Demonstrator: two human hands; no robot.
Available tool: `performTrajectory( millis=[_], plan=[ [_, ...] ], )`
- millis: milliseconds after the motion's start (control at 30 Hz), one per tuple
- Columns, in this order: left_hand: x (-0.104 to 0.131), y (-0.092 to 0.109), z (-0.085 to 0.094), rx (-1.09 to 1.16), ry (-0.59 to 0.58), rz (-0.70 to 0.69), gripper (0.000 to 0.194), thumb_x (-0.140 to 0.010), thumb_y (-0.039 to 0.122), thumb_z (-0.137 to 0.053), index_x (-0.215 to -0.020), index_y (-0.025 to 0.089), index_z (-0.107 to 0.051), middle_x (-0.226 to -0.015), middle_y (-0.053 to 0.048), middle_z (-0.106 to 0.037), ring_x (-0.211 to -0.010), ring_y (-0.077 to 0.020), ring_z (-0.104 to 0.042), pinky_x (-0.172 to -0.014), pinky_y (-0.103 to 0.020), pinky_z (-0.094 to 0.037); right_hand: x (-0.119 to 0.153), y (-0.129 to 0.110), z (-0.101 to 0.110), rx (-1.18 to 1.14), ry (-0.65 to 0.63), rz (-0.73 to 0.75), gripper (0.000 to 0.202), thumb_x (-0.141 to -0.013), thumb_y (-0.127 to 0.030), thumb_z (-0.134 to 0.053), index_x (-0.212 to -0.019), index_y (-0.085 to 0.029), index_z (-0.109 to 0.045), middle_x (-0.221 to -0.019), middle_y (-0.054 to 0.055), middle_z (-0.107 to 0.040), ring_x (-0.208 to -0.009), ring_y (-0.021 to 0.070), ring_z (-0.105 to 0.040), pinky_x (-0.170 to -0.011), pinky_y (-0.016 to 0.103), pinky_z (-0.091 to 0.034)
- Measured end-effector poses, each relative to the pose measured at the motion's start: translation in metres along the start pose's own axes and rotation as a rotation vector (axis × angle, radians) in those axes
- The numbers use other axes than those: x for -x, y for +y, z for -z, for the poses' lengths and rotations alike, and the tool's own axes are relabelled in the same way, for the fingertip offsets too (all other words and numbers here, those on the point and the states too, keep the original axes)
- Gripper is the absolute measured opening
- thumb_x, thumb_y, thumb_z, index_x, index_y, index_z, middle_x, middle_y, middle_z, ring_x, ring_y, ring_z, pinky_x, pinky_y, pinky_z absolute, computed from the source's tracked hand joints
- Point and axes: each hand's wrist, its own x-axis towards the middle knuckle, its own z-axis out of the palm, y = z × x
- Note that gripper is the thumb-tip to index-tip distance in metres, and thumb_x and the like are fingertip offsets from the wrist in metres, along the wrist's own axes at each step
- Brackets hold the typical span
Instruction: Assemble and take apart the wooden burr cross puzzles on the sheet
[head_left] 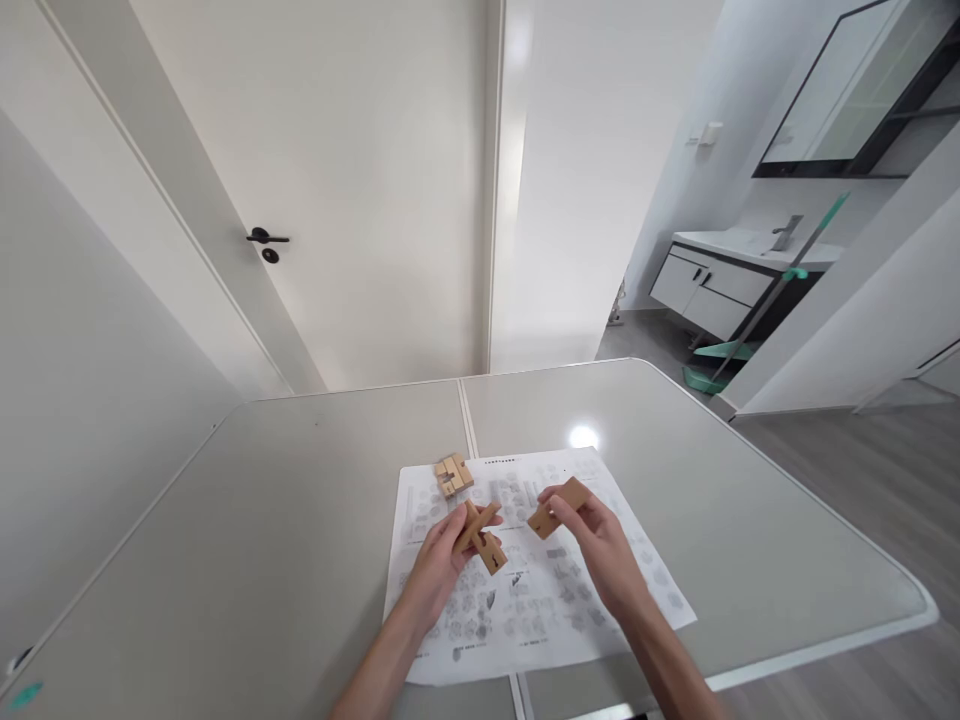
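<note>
My left hand [442,555] is closed around a few crossed wooden puzzle pieces [480,535]; the lower one shows a dark mark and a notch. Apart from it to the right, my right hand [600,545] grips another wooden puzzle piece [559,507] between thumb and fingers, with a small dark mark at its lower end. Beyond my left hand, several more wooden puzzle pieces [454,475] lie side by side on a printed sheet [540,640]. The sheet carries rows of grey diagrams and small text, too blurred to read. Both hands are above this paper.
A grey folding table [300,560] with a pale rim and a centre seam bears the sheet. Behind it stands a white door [360,200] with a black handle [268,238]. At the right are a washbasin cabinet [712,285] and a green broom and dustpan [705,380].
</note>
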Motion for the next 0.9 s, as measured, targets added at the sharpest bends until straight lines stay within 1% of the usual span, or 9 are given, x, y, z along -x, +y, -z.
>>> performTrajectory(
  millis=[33,100,200,300,400,467,667,733,900],
  plan=[
    [0.0,0.0,-0.001,0.001,-0.006,-0.003,0.046,-0.096,0.056,-0.063,-0.116,0.016,-0.074,-0.123,-0.017,-0.076,-0.095,-0.0266,-0.072,-0.095,-0.041,-0.051,-0.001,0.0,0.001,-0.028,-0.033,-0.02,0.041,-0.093,-0.062,-0.065,-0.096,-0.021,-0.066,-0.1,0.008,-0.071,-0.092,0.0256,-0.061,-0.079,0.034,-0.048],
    [0.001,0.0,-0.003,-0.005,-0.015,-0.003,0.044,-0.096,0.055,-0.063,-0.112,0.016,-0.075,-0.12,-0.016,-0.076,-0.091,-0.0254,-0.071,-0.094,-0.04,-0.051,-0.003,0.0,0.004,-0.081,-0.113,-0.073,0.045,-0.093,-0.065,-0.063,-0.095,-0.02,-0.063,-0.09,0.008,-0.072,-0.082,0.0243,-0.063,-0.075,0.034,-0.048],
    [0.004,0.001,-0.005,-0.026,-0.028,0.013,0.041,-0.098,0.054,-0.061,-0.109,0.017,-0.075,-0.121,-0.015,-0.076,-0.093,-0.025,-0.071,-0.093,-0.038,-0.05,-0.004,0.0,0.003,-0.142,-0.233,-0.153,0.05,-0.092,-0.068,-0.065,-0.109,-0.021,-0.057,-0.074,0.003,-0.069,-0.065,0.0209,-0.059,-0.062,0.032,-0.045],
    [0.005,0.002,-0.007,-0.042,-0.05,0.026,0.038,-0.098,0.052,-0.061,-0.105,0.017,-0.075,-0.118,-0.015,-0.077,-0.097,-0.0257,-0.07,-0.093,-0.036,-0.049,-0.004,-0.002,-0.004,-0.149,-0.333,-0.143,0.049,-0.094,-0.066,-0.062,-0.116,-0.022,-0.057,-0.066,-0.001,-0.063,-0.056,0.0168,-0.052,-0.058,0.03,-0.041],
    [0.006,0.001,-0.008,-0.048,-0.081,0.03,0.037,-0.098,0.052,-0.06,-0.103,0.018,-0.076,-0.114,-0.013,-0.078,-0.102,-0.0266,-0.069,-0.093,-0.035,-0.049,-0.005,-0.002,-0.014,-0.108,-0.364,-0.063,0.046,-0.098,-0.065,-0.056,-0.111,-0.021,-0.064,-0.059,-0.005,-0.051,-0.052,0.0137,-0.041,-0.058,0.03,-0.038],
    [0.006,0.001,-0.009,-0.044,-0.084,0.03,0.038,-0.098,0.052,-0.061,-0.104,0.019,-0.077,-0.109,-0.012,-0.078,-0.102,-0.0266,-0.068,-0.093,-0.034,-0.049,-0.007,0.001,-0.019,-0.068,-0.377,-0.044,0.048,-0.097,-0.066,-0.056,-0.107,-0.021,-0.067,-0.057,-0.006,-0.045,-0.052,0.0131,-0.036,-0.055,0.029,-0.035],
    [0.006,-0.001,-0.007,-0.033,-0.104,0.055,0.039,-0.095,0.053,-0.065,-0.106,0.018,-0.078,-0.094,-0.009,-0.075,-0.092,-0.0236,-0.066,-0.085,-0.03,-0.049,-0.014,0.009,-0.026,-0.096,-0.482,-0.053,0.046,-0.095,-0.066,-0.059,-0.093,-0.02,-0.067,-0.074,-0.001,-0.06,-0.052,0.0101,-0.035,-0.054,0.027,-0.033],
    [0.006,-0.002,-0.005,-0.009,-0.108,0.076,0.037,-0.094,0.053,-0.067,-0.103,0.019,-0.078,-0.091,-0.008,-0.074,-0.088,-0.0219,-0.065,-0.083,-0.03,-0.049,-0.014,0.011,-0.027,-0.109,-0.511,-0.065,0.045,-0.095,-0.064,-0.061,-0.09,-0.02,-0.066,-0.07,-0.002,-0.057,-0.052,0.01,-0.034,-0.054,0.027,-0.033],
    [0.005,-0.006,-0.002,0.011,-0.105,0.117,0.03,-0.091,0.049,-0.072,-0.085,0.02,-0.073,-0.083,-0.002,-0.064,-0.077,-0.0162,-0.057,-0.076,-0.027,-0.045,-0.01,0.009,-0.029,-0.068,-0.497,-0.086,0.044,-0.092,-0.065,-0.064,-0.088,-0.021,-0.066,-0.06,-0.007,-0.04,-0.053,0.0119,-0.032,-0.053,0.027,-0.03]
  ],
)
